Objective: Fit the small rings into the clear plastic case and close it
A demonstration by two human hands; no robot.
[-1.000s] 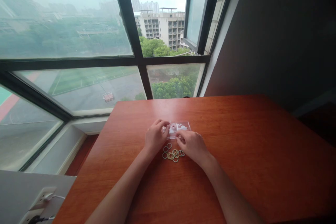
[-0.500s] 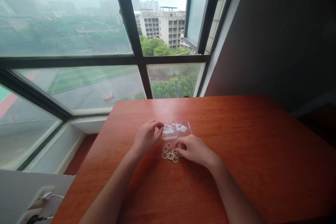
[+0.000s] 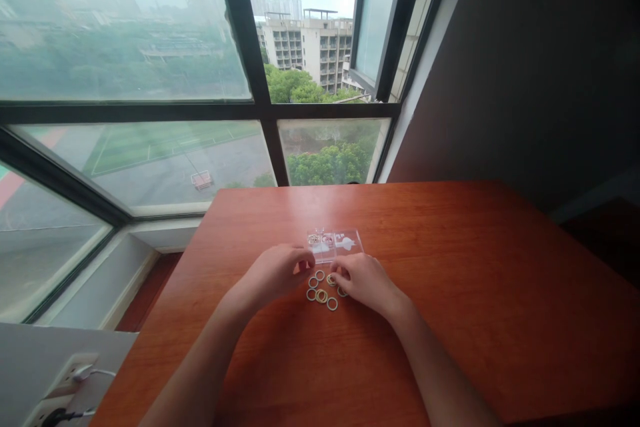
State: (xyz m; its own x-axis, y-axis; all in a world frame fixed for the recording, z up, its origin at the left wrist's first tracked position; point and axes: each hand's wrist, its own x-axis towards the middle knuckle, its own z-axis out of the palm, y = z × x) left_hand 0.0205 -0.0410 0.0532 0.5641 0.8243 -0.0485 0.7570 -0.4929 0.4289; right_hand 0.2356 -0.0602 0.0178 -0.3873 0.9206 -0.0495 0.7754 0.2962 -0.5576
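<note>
A small clear plastic box (image 3: 336, 245) lies on the reddish wooden table (image 3: 450, 293), with a few tiny things inside it. Just in front of it lies a loose cluster of several small pale rings (image 3: 321, 293). My left hand (image 3: 273, 273) rests at the left of the rings with its fingers curled, fingertips near the box's front left corner. My right hand (image 3: 364, 280) sits at the right of the rings, its fingertips pinched at one ring beside the cluster. Whether the left fingers hold anything is hidden.
A large window (image 3: 150, 80) with dark frames runs behind the table's far edge. A dark wall (image 3: 525, 67) stands at the right. A white power strip with a cable (image 3: 60, 387) lies low at the left, beyond the table's left edge.
Both hands have drawn back from the clear box toward me. They now sit at either side of the rings, and the rings are spread a little wider.
</note>
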